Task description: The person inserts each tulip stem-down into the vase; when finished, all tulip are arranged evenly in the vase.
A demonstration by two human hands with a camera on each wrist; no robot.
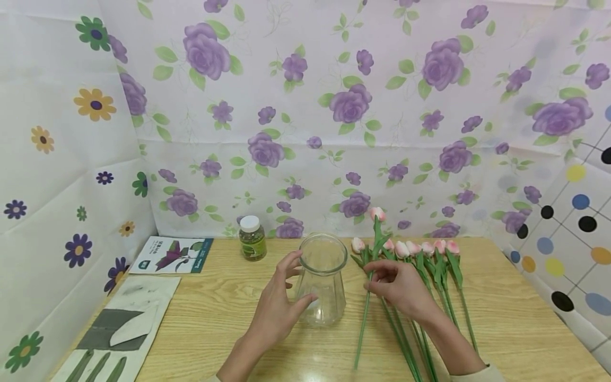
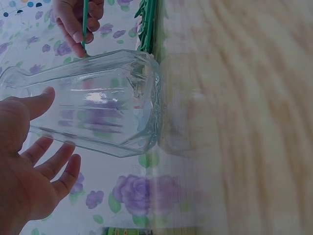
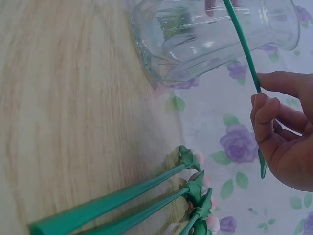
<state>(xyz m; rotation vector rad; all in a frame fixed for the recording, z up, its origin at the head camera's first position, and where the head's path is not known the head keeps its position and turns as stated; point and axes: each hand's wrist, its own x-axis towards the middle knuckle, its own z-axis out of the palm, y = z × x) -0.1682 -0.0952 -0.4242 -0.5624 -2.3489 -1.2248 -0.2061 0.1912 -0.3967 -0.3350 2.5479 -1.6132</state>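
A clear glass vase (image 1: pixel 322 294) stands upright on the table, its faceted body showing in both wrist views. Around its left side my left hand (image 1: pixel 279 305) is spread, with thumb and fingers apart beside the glass; whether the fingertips touch it I cannot tell. My right hand (image 1: pixel 398 286) pinches the green stem of a pink-and-white artificial tulip (image 1: pixel 377 214) between thumb and fingers, to the right of the vase. The stem (image 3: pixel 244 46) slants past the glass in the right wrist view. More tulips (image 1: pixel 439 246) lie side by side under and beyond my right hand.
Behind the vase to the left stands a green-labelled jar (image 1: pixel 253 244) with a white lid. A printed booklet (image 1: pixel 172 255) and a grey-and-white sheet (image 1: pixel 126 323) lie at the table's left. Flower-patterned sheeting (image 1: pixel 305 116) hangs along the back edge.
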